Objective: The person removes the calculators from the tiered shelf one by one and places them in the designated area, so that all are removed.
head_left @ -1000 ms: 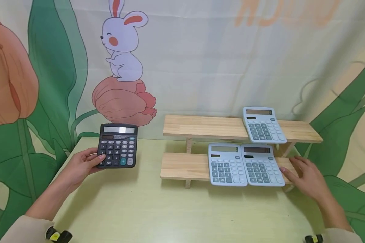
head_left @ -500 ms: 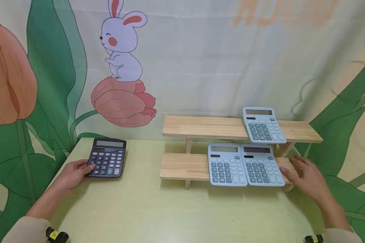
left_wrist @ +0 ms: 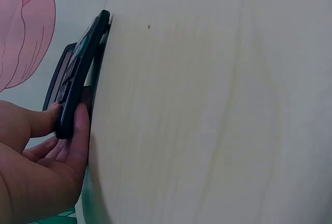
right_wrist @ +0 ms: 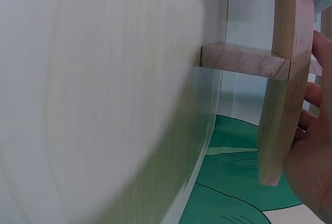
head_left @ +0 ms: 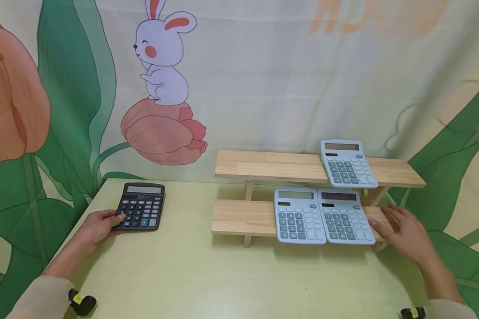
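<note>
My left hand holds a black calculator at its lower left edge, thumb on the keys and fingers beneath. The left wrist view shows this calculator side-on and tilted, close above the table. My right hand rests on the right end of the lower wooden shelf, its thumb beside a light blue calculator. Another light blue calculator lies directly left of that one. In the right wrist view, the shelf board partly hides the fingers.
Above and behind is the upper wooden shelf, bearing a third light blue calculator. The shelf unit stands on a pale yellow-green table. A printed cloth with a rabbit and tulips hangs behind.
My left hand has brought the black calculator down and to the left, close to the tabletop. In the last half second it barely moves. My right hand stays on the shelf end.
</note>
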A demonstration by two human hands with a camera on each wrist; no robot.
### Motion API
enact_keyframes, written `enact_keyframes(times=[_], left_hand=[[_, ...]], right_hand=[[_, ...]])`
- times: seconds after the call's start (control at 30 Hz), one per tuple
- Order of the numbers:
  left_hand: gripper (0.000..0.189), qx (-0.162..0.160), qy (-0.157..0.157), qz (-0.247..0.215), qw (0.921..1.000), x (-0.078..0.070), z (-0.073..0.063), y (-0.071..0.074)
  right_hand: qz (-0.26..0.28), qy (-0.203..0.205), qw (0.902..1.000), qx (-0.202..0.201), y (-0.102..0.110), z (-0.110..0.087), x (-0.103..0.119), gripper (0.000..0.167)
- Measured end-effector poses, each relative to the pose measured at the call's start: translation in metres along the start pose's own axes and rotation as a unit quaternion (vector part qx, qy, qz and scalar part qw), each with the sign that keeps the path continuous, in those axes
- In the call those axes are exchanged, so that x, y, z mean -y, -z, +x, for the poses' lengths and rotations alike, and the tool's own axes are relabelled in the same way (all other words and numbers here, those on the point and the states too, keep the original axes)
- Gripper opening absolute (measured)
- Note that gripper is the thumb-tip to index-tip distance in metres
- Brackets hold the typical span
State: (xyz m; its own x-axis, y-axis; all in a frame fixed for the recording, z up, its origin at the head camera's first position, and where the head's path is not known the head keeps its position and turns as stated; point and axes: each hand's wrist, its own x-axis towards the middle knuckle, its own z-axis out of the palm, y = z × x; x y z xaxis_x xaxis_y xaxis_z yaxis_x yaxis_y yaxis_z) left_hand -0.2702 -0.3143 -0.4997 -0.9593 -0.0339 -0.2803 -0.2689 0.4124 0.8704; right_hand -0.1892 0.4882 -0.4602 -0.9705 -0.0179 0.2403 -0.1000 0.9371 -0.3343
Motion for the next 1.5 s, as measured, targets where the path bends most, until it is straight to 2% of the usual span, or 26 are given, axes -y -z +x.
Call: enact_keyframes(times=[0.1, 0.23, 0.33, 0.5, 0.67, 0.83, 0.97, 1.07, 1.13, 1.3, 1.5], left_hand=[[0.064, 0.004, 0.002, -0.001, 1.0000, -0.002, 0.002, 0.002], [0.064, 0.034, 0.007, -0.014, 0.9993, -0.007, 0.006, 0.004], [0.065, 0.053, 0.022, -0.025, 0.9980, -0.008, 0.009, 0.005], [0.065, 0.049, 0.036, -0.029, 0.9978, -0.006, 0.007, 0.007], [0.066, 0.043, 0.029, -0.023, 0.9984, -0.004, 0.003, 0.006], [0.066, 0.036, 0.024, -0.008, 0.9990, -0.004, -0.002, 0.008], [0.066, 0.020, 0.008, 0.030, 0.9993, -0.007, -0.006, 0.006], [0.064, 0.004, -0.010, 0.080, 0.9968, -0.011, -0.009, 0.003], [0.064, -0.011, -0.017, 0.123, 0.9922, -0.014, -0.012, 0.003], [0.059, -0.050, -0.028, 0.217, 0.9745, -0.017, -0.020, 0.007], [0.052, -0.058, -0.062, 0.248, 0.9652, -0.012, -0.016, 0.005]], right_hand=[[0.002, 0.003, 1.0000, -0.003, 0.001, 0.002, -0.001, 0.074], [0.004, 0.008, 0.9999, -0.007, 0.002, 0.002, -0.003, 0.074], [0.005, 0.010, 0.9999, -0.007, 0.002, -0.001, -0.005, 0.074], [0.008, 0.014, 0.9998, -0.009, 0.000, -0.003, -0.004, 0.074], [0.005, 0.013, 0.9998, -0.012, 0.001, 0.000, -0.002, 0.074], [0.012, 0.012, 0.9998, 0.002, 0.001, 0.000, 0.000, 0.075], [0.016, 0.015, 0.9992, 0.032, 0.006, -0.003, -0.001, 0.077], [0.020, 0.013, 0.9980, 0.058, 0.013, -0.008, -0.005, 0.078], [0.026, 0.011, 0.9969, 0.074, 0.017, -0.010, -0.007, 0.080], [0.047, 0.021, 0.9944, 0.092, 0.019, -0.012, -0.009, 0.083], [0.061, 0.022, 0.9947, 0.080, 0.016, -0.015, -0.009, 0.083]])
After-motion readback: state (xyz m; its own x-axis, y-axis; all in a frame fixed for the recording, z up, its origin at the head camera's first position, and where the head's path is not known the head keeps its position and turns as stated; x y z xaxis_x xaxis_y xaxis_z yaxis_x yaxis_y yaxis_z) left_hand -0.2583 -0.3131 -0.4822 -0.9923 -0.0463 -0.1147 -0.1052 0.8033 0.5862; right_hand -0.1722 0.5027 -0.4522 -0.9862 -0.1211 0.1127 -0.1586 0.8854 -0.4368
